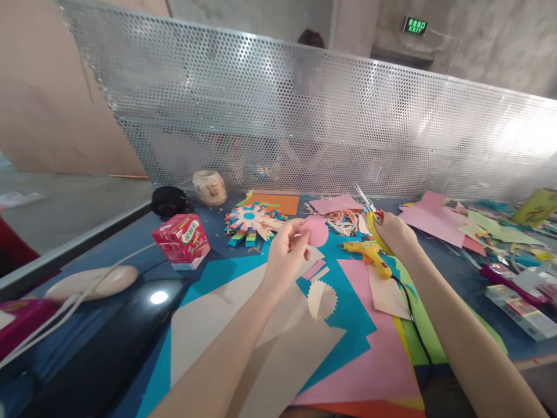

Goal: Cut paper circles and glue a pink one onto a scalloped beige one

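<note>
Overlapping sheets of coloured paper (348,360), beige, teal and pink, lie closest on the blue table (130,252), under both forearms. At the left stands a red drink carton (181,239), and beyond it a finished paper flower (252,223) with striped petals lies flat.

Near the middle, the left hand (285,252) is raised above the sheets, its thumb and fingertips pinched shut on the left edge of a pink paper disc (316,231), which stands nearly upright in the air. The disc looks very light and thin: it is likely to flop, crease or tear if squeezed across its face, so the rim, where it is pinched now, is the sound place to hold it, with a soft grip. Below it a cream scalloped cutout (322,300) rests on the teal sheet.

To the right a yellow glue gun (369,253) lies on the paper, its black cord trailing toward the camera. Just beyond it the right hand (394,232) is closed through the yellow handles of a pair of scissors (372,226), blades pointing away. How far the blades are open I cannot tell.
</note>
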Tool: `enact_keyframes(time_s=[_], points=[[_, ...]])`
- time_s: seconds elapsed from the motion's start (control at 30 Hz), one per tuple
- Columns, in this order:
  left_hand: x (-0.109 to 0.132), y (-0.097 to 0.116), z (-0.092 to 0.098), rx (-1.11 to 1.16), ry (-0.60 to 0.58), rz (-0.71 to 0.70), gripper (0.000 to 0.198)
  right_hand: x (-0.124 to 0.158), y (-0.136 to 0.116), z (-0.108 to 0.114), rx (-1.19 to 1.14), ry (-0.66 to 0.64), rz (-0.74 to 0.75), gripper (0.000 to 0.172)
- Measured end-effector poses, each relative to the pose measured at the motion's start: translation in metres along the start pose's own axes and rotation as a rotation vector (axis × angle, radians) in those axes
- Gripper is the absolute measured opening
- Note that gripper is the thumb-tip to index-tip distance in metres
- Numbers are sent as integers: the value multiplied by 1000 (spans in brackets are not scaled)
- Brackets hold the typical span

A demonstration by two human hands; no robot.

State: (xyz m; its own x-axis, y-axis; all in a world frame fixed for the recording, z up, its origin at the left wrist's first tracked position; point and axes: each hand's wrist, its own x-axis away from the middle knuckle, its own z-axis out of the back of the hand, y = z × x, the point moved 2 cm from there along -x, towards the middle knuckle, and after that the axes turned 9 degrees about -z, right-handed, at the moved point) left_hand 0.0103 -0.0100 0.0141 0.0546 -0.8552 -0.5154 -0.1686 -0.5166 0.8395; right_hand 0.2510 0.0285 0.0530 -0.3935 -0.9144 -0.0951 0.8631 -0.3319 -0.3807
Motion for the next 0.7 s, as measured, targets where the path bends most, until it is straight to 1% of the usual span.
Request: enact_keyframes(time_s=[0.07,0.17,0.23,0.3,0.33,0.37,0.47,0.7], points=[[1,1,-3,24,-8,23,28,12,0,-2,-79,-43,109,57],[3,3,-6,64,32,74,39,36,0,-9,-180,-163,258,63],[3,5,-8,102,64,97,38,53,2,-13,-218,-203,325,62],[4,9,-9,155,103,98,32,68,2,-15,-294,-233,408,58],[5,10,-10,181,125,87,29,75,1,-17,-323,-273,439,55],[5,11,-10,201,143,74,27,81,1,-17,-352,-316,457,53],[7,14,-11,227,160,49,25,91,-1,-19,-421,-355,487,48],[12,15,-12,267,140,40,22,98,1,-29,-357,-381,483,46]])
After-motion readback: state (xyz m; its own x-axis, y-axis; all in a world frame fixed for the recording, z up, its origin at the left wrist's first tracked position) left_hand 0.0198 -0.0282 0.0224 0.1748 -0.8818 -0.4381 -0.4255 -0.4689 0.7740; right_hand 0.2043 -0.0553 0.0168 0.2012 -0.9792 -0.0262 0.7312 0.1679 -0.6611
